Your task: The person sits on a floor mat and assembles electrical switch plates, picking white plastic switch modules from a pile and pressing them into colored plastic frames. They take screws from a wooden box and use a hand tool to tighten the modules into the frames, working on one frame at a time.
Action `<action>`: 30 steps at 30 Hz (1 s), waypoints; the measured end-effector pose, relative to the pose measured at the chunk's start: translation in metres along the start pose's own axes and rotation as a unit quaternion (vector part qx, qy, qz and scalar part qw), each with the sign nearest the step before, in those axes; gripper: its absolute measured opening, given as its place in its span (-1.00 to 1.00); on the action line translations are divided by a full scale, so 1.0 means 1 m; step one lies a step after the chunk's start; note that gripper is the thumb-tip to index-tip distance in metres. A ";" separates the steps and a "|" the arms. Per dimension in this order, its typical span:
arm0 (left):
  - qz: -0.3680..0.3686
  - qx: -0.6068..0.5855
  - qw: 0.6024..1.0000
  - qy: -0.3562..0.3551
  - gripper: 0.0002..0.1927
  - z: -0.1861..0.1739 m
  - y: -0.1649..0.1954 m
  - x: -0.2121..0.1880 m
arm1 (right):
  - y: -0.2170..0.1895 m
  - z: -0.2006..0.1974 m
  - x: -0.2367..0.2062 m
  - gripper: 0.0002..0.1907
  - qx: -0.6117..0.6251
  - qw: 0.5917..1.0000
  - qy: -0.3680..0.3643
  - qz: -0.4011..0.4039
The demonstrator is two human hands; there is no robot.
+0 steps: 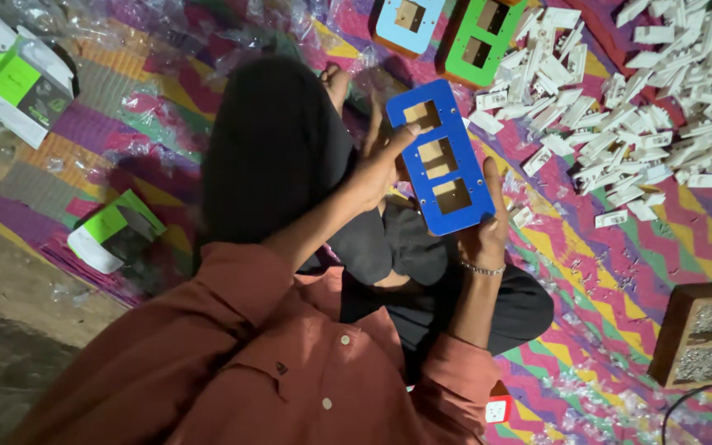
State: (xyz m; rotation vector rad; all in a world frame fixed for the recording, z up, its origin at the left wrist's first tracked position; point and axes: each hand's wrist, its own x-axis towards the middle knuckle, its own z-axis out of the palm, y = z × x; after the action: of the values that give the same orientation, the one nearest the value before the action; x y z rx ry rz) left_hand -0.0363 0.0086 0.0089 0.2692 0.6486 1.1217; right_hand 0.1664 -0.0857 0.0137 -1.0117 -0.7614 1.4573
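Observation:
A blue rectangular plate (440, 156) with three square cut-outs is held tilted over my lap, between both hands. My left hand (377, 169) grips its left long edge, thumb on the upper corner. My right hand (488, 235), with a thin bracelet on the wrist, supports the lower right corner from beneath, fingers along the right edge. Wood-coloured backing shows through the cut-outs. I sit cross-legged in dark trousers and a salmon shirt.
A light blue frame (409, 21) and a green frame (484, 37) lie ahead on the zigzag mat (620, 272). A heap of white plastic parts (644, 99) spreads at upper right. A wooden box of screws (702, 334) is at right. Green-and-white cartons (113, 231) and clear wrappers lie at left.

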 end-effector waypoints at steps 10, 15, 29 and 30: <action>-0.006 0.035 0.999 -0.017 -0.30 -0.014 -0.003 0.009 | -0.010 0.006 -0.008 0.09 -0.012 0.999 -0.049 -0.010; -0.003 0.036 0.998 -0.049 -0.31 -0.014 -0.002 0.004 | -0.007 0.002 -0.011 0.06 -0.014 0.999 -0.034 -0.004; -0.042 0.050 0.997 -0.037 -0.41 -0.025 -0.013 0.012 | -0.002 -0.001 0.000 -0.21 0.017 0.999 0.042 -0.001; -0.039 0.060 0.997 -0.038 -0.41 -0.027 -0.014 0.012 | -0.002 -0.003 -0.001 -0.23 0.021 0.999 0.038 0.001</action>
State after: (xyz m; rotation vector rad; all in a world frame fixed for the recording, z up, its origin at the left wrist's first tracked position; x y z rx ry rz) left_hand -0.0382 0.0102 -0.0236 0.3838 0.6547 0.9956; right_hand 0.1698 -0.0862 0.0146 -1.0304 -0.6722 1.4233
